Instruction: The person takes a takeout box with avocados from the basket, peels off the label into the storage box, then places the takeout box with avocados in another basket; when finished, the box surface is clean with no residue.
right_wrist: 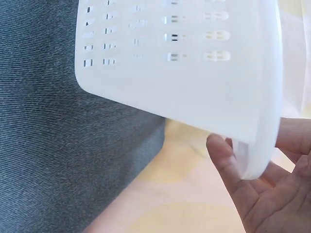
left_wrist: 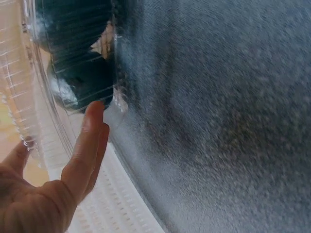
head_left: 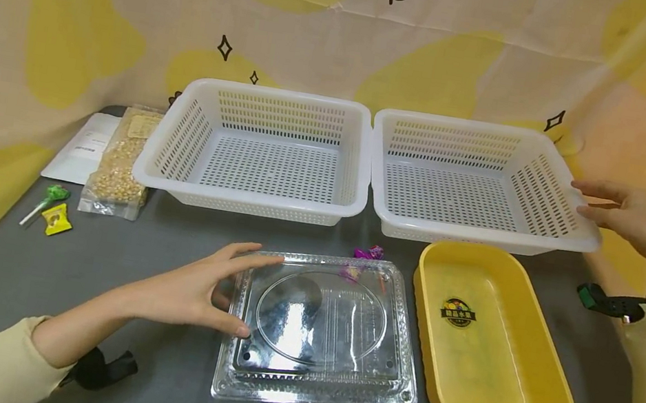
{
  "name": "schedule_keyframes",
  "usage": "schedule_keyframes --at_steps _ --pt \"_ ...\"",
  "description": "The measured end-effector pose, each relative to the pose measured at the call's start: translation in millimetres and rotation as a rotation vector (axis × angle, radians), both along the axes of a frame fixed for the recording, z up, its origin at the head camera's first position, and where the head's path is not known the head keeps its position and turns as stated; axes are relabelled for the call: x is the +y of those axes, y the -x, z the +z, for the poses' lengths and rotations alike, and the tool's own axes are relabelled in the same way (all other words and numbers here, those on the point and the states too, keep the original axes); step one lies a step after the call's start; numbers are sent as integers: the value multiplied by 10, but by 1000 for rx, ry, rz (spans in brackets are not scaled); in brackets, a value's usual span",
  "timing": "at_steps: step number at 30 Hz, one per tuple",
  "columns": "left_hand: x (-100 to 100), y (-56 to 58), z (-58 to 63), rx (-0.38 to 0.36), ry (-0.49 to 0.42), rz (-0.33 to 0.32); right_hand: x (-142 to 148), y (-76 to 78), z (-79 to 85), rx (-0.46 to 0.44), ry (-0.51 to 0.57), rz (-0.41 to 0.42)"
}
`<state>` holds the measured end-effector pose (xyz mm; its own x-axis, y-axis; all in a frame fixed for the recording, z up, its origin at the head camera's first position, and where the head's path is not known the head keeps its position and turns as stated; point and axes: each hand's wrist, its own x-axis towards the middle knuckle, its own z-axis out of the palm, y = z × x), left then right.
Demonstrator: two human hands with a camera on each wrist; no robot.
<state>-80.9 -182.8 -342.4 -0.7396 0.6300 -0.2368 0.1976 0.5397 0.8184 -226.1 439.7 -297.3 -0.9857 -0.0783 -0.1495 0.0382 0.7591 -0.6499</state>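
Note:
In the head view my left hand [head_left: 191,290] reaches over the left end of a clear plastic container [head_left: 319,326], thumb and fingers spread apart. Its fingers look fairly straight beside the container wall [left_wrist: 63,92] in the left wrist view, where dark rounded shapes show through the plastic. My right hand [head_left: 640,217] holds the right rim of the right white basket [head_left: 483,236]. From the right wrist, the thumb is on one side of that basket rim [right_wrist: 265,121], with fingers on the other. Both white baskets have slotted walls and floors.
Against the right basket stands the left white basket [head_left: 248,197]. A yellow tray [head_left: 492,366] lies right of the container. Purple-wrapped candy [head_left: 370,252] sits behind it. At left are a bag of corn kernels [head_left: 120,171], a white packet [head_left: 80,148], a green lollipop [head_left: 54,195] and a yellow-wrapped candy [head_left: 57,219].

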Motion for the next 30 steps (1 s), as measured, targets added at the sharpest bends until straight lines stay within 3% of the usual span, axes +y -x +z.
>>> schedule_keyframes --at_steps 4,16,30 --pt "8 -3 22 -48 -28 9 26 -6 -49 -14 -2 -12" --pt "33 1 44 -61 -2 87 35 -18 -90 -17 -57 -40" --pt "52 -9 -37 -179 -168 103 40 -16 -101 -9 -44 -38"
